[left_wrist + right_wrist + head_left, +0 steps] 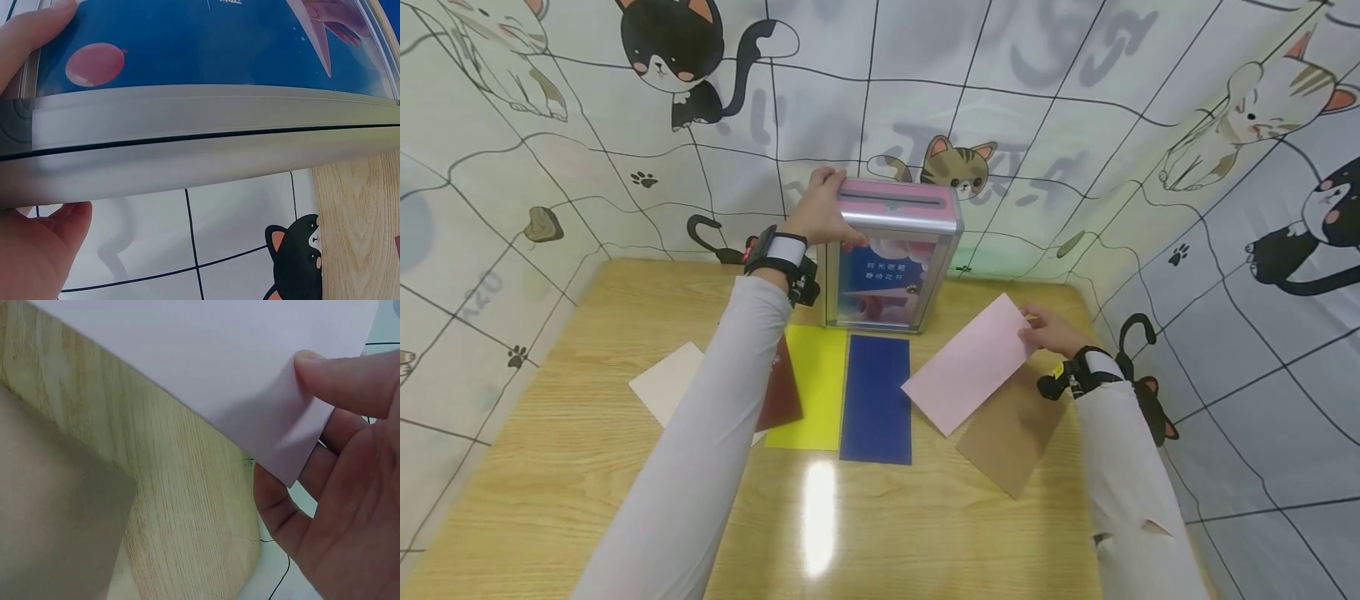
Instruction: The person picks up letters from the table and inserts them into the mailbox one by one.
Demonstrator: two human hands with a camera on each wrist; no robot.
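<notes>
Pink envelope [967,364], flat, rectangular, pinched by right hand [1054,330]

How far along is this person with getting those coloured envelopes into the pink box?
Nothing looks posted yet, though the box's inside is hard to see. In hand: the left hand steadies the pink slotted box, while the right hand pinches the pink envelope, lifted off the table. Left lying: brown envelope, blue envelope, yellow envelope, maroon envelope and cream envelope.
</notes>
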